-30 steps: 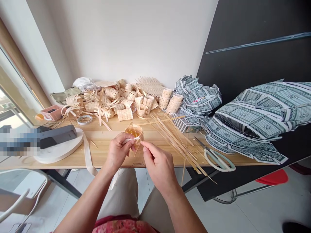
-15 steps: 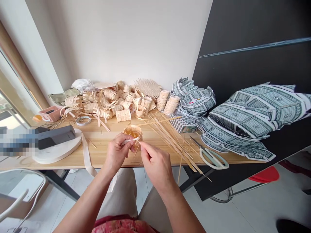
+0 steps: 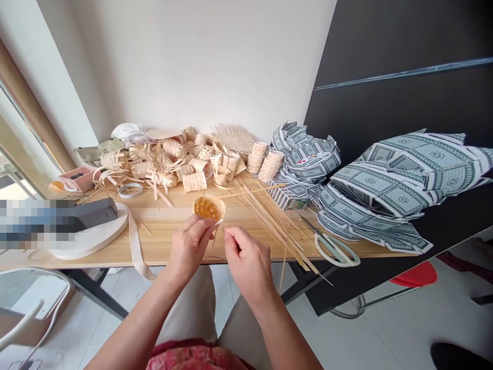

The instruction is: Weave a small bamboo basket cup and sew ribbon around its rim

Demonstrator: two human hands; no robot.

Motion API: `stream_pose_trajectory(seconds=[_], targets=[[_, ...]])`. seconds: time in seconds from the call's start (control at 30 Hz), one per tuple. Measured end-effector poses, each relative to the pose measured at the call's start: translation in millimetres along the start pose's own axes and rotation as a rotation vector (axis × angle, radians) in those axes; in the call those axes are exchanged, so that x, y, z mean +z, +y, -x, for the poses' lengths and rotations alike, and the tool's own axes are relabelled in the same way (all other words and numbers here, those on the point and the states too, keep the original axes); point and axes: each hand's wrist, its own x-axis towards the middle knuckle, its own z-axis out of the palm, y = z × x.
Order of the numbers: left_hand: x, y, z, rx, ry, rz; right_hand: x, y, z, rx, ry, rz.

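A small round woven basket (image 3: 208,205) is in front of me near the table's front edge, its inside amber-coloured. My left hand (image 3: 191,241) is closed on the basket's near rim, where a bit of white strip shows at the fingertips. Just right of it, my right hand (image 3: 246,254) is pinched, with its fingertips close to the rim; what they hold is too small to name. Thin bamboo strips (image 3: 269,216) lie loose to the right, beside white-handled scissors (image 3: 336,250).
Small woven baskets and curled strips (image 3: 194,181) pile up along the wall. On the left are a roll of white band (image 3: 87,246), a tape roll (image 3: 130,190) and a pink box (image 3: 80,179). Folded patterned-card shapes (image 3: 385,190) fill the right side.
My left hand has turned and lowered slightly, and more of the basket's inside shows. The white strip between the fingertips is less visible. My right fingertips remain near the rim.
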Motion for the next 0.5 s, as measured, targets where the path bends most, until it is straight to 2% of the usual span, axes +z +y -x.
stream_pose_trajectory(seconds=[0.13, 0.23, 0.37, 0.5], targets=[[3.5, 2.1, 5.9, 0.132, 0.003, -0.151, -0.6, 1.2, 4.5, 0.002, 0.025, 0.025], [6.7, 2.2, 9.8, 0.179, -0.054, -0.177, -0.5, 2.1, 5.2, 0.001, 0.020, 0.032], [7.8, -0.4, 11.9, 0.197, -0.077, -0.206, -0.9, 3.2, 5.0, 0.059, -0.039, -0.001], [5.6, -5.9, 14.0, 0.217, -0.064, -0.269, -4.0, 5.0, 8.6, 0.168, -0.122, -0.159]])
